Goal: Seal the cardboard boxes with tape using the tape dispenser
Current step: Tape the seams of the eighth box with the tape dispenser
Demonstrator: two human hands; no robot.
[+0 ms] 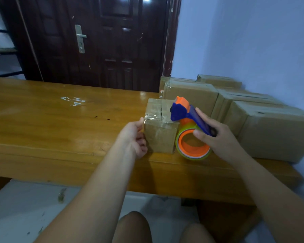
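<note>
Scraps [73, 100] of white residue mark the wooden worktop [42, 123] at your left, with a dark door [102, 41] behind it. Your left hand [136, 135] holds the box [161, 135] by its left side, thumb up at the top edge and fingers [142, 146] curled against the near-left corner. The box sits on the worktop right of centre, with clear tape [154, 117] across its top and down its front. The blue and orange dispenser [182, 111] has its head on the box's top right edge, and its roll [193, 146] hangs just beside the box's right face. Your right hand [218, 139] grips the blue handle, with the thumb on the roll's rim and the fingers laid over the handle. More boxes [270, 128] sit close behind and to the right, against the wall.
</note>
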